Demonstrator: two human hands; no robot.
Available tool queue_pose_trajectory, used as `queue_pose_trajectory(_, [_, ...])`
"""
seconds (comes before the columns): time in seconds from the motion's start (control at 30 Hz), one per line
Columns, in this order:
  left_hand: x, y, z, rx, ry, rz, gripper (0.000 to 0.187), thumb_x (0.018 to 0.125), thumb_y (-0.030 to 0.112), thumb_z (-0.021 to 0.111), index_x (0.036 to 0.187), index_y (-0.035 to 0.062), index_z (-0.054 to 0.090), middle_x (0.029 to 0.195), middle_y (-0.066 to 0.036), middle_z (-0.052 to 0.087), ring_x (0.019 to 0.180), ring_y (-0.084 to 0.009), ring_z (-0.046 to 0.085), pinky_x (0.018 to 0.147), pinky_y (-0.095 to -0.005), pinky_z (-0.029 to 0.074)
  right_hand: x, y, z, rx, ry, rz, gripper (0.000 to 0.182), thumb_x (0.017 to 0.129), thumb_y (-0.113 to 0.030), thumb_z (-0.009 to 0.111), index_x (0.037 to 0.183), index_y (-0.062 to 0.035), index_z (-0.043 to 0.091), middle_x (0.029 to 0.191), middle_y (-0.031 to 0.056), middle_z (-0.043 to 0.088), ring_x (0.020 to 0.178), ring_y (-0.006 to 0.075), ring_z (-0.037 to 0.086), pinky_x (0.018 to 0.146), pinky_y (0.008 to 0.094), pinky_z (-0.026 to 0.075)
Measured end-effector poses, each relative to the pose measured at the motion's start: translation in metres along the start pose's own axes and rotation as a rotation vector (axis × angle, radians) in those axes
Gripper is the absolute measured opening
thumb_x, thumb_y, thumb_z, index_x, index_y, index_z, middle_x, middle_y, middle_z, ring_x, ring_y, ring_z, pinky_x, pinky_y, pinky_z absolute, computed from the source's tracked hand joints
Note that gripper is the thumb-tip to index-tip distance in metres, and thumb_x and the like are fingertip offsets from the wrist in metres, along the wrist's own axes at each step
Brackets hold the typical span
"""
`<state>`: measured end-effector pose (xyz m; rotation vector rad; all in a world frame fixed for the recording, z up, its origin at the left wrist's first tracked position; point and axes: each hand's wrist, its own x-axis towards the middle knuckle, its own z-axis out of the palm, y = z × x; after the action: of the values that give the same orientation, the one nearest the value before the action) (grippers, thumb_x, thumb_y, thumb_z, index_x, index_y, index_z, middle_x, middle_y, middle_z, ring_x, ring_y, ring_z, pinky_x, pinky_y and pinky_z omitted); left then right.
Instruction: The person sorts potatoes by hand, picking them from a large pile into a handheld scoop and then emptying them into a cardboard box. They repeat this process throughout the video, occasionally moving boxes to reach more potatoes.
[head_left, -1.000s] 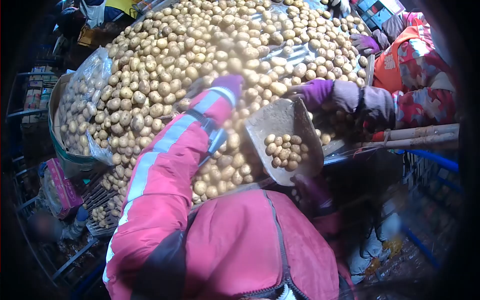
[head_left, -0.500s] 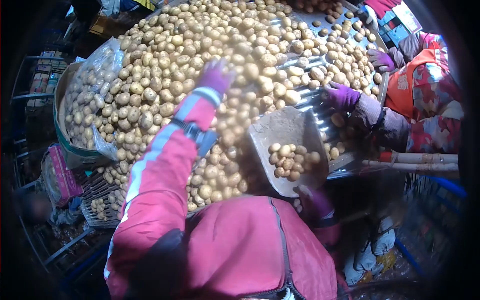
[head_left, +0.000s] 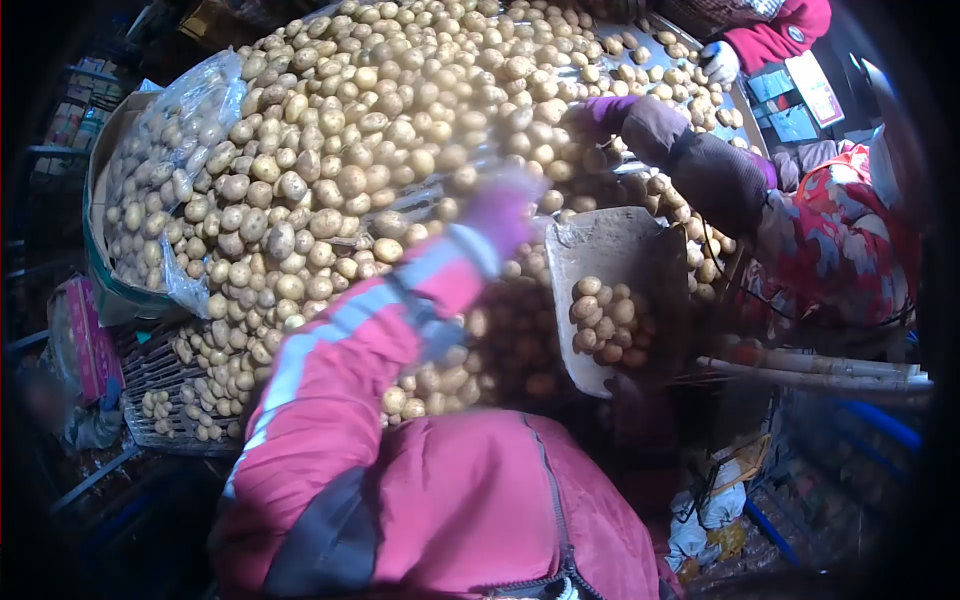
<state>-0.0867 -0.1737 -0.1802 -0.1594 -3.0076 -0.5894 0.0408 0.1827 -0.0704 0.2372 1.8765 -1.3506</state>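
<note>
My left hand [head_left: 505, 215], in a purple glove and smeared by motion, is over the potatoes [head_left: 330, 150] just left of a scoop [head_left: 615, 240]. Its fingers are too blurred to read. The wide, dirty scoop holds a small heap of potatoes [head_left: 608, 325] near its lower end. In deep shadow below the scoop, my right hand [head_left: 632, 395] is closed at its near end; the fingers barely show. Shaded potatoes lie between my jacket and the left sleeve.
At left stands a plastic-lined box [head_left: 100, 215] of potatoes, above a slatted rack [head_left: 150, 375]. A co-worker's purple-gloved hand [head_left: 600, 118] reaches in from the right. Another person's pale glove [head_left: 720, 62] is at the far edge. Pale poles [head_left: 815, 370] jut out at right.
My left hand has swept right and toward me, close to the scoop. The scoop appears further right. The co-worker's near arm now reaches farther across the potatoes.
</note>
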Motion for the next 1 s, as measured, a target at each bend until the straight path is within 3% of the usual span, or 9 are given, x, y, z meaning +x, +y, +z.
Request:
queue_pose_trajectory(0.1, [-0.034, -0.093, -0.078, 0.031, 0.379, -0.264, 0.04, 0.077, 0.031, 0.076, 0.103, 0.0056, 0.06, 0.098, -0.016, 0.06, 0.096, -0.0354, 0.057, 0.085, -0.0451, 0.048, -0.005, -0.002, 0.004, 0.113, 0.01, 0.09, 0.025, 0.103, -0.025, 0.045, 0.109, -0.0051, 0.06, 0.084, 0.0047, 0.06, 0.064, 0.0119, 0.057, 0.058, 0.0256, 0.047])
queue_pose_trajectory(0.2, [-0.068, -0.21, -0.102, 0.597, 0.179, -0.503, 0.077, 0.084, 0.058, 0.062, 0.148, 0.0217, 0.04, 0.154, -0.016, 0.034, 0.138, -0.0391, 0.033, 0.112, -0.0577, 0.025, -0.009, -0.005, 0.009, 0.148, 0.017, 0.119, 0.025, 0.103, -0.025, 0.044, 0.108, -0.0053, 0.06, 0.084, 0.0049, 0.06, 0.063, 0.0121, 0.057, 0.058, 0.0257, 0.047])
queue_pose_trajectory(0.37, [0.004, -0.163, -0.076, 0.521, 0.027, -0.647, 0.084, 0.085, 0.074, 0.045, 0.152, 0.0251, 0.031, 0.159, -0.007, 0.029, 0.147, -0.0305, 0.024, 0.116, -0.0611, 0.013, -0.003, -0.015, 0.017, 0.148, 0.013, 0.133, 0.026, 0.103, -0.025, 0.044, 0.108, -0.0056, 0.059, 0.084, 0.0052, 0.06, 0.062, 0.0123, 0.057, 0.057, 0.0257, 0.047])
queue_pose_trajectory(0.43, [0.032, -0.127, -0.065, 0.198, -0.054, -0.743, 0.078, 0.087, 0.07, 0.046, 0.151, 0.0259, 0.034, 0.157, -0.007, 0.031, 0.142, -0.032, 0.034, 0.114, -0.0617, 0.017, -0.005, -0.023, 0.021, 0.138, 0.027, 0.14, 0.026, 0.103, -0.026, 0.044, 0.108, -0.0058, 0.059, 0.084, 0.0054, 0.061, 0.062, 0.0124, 0.057, 0.056, 0.0258, 0.047])
queue_pose_trajectory(0.53, [0.055, -0.072, -0.049, 0.293, -0.332, -0.413, 0.068, 0.092, 0.062, 0.046, 0.148, 0.0245, 0.039, 0.153, -0.008, 0.037, 0.134, -0.031, 0.043, 0.113, -0.0558, 0.028, -0.012, -0.037, 0.028, 0.129, 0.057, 0.153, 0.026, 0.103, -0.026, 0.044, 0.108, -0.0059, 0.059, 0.084, 0.0056, 0.061, 0.061, 0.0125, 0.057, 0.055, 0.0258, 0.047])
queue_pose_trajectory(0.7, [0.013, -0.015, -0.034, 0.141, -0.019, -0.13, 0.066, 0.088, 0.053, 0.059, 0.143, 0.0181, 0.045, 0.147, -0.013, 0.044, 0.133, -0.0324, 0.043, 0.111, -0.0457, 0.035, -0.009, -0.026, 0.022, 0.14, 0.036, 0.163, 0.028, 0.103, -0.028, 0.044, 0.102, -0.0056, 0.06, 0.084, 0.0074, 0.063, 0.06, 0.0134, 0.058, 0.054, 0.0271, 0.048])
queue_pose_trajectory(0.77, [-0.021, -0.025, -0.012, -0.193, 0.083, 0.001, 0.068, 0.084, 0.052, 0.066, 0.138, 0.0136, 0.051, 0.144, -0.017, 0.047, 0.133, -0.0362, 0.043, 0.11, -0.0441, 0.035, -0.008, -0.022, 0.021, 0.12, 0.005, 0.137, 0.03, 0.103, -0.029, 0.043, 0.1, -0.0051, 0.061, 0.081, 0.0072, 0.063, 0.059, 0.0131, 0.058, 0.053, 0.027, 0.048])
queue_pose_trajectory(0.87, [-0.063, -0.06, -0.053, -0.216, 0.134, -0.09, 0.053, 0.087, 0.04, 0.065, 0.13, 0.0094, 0.057, 0.134, -0.016, 0.054, 0.124, -0.0349, 0.05, 0.105, -0.0462, 0.041, -0.008, -0.028, 0.021, -0.129, -0.077, 0.034, 0.032, 0.103, -0.031, 0.043, 0.1, -0.0043, 0.061, 0.077, 0.0066, 0.062, 0.059, 0.0128, 0.057, 0.052, 0.0272, 0.047])
queue_pose_trajectory(1.0, [-0.083, -0.138, -0.095, 0.159, 0.293, -0.26, 0.04, 0.085, 0.032, 0.066, 0.117, 0.0085, 0.063, 0.119, -0.016, 0.062, 0.109, -0.0345, 0.058, 0.095, -0.046, 0.047, 0.012, 0.047, 0.006, -0.262, -0.063, -0.122, 0.032, 0.101, -0.032, 0.045, 0.102, -0.0043, 0.06, 0.078, 0.0055, 0.063, 0.057, 0.0134, 0.057, 0.051, 0.0276, 0.046])
